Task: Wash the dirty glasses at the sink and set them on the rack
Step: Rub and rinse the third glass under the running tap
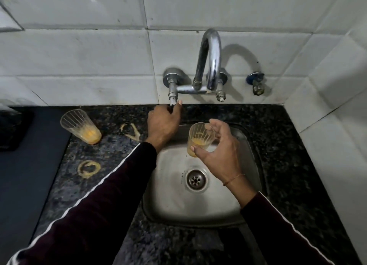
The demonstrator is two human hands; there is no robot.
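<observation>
My right hand (218, 151) grips a ribbed clear glass (199, 139) with orange residue at its bottom, held above the steel sink (200, 211). My left hand (163, 122) reaches to the left tap valve (172, 95) and pinches its stem between thumb and fingers. A second dirty glass (80, 126) with orange dregs stands on the dark granite counter (288, 165) to the left. The curved chrome spout (210, 58) rises over the sink; no water is seen running.
Two orange ring stains (88, 168) mark the counter left of the sink. A dark mat (25, 175) and a black object (11, 129) lie at the far left. A second valve (220, 96) and a blue-capped tap (257, 82) sit on the tiled wall.
</observation>
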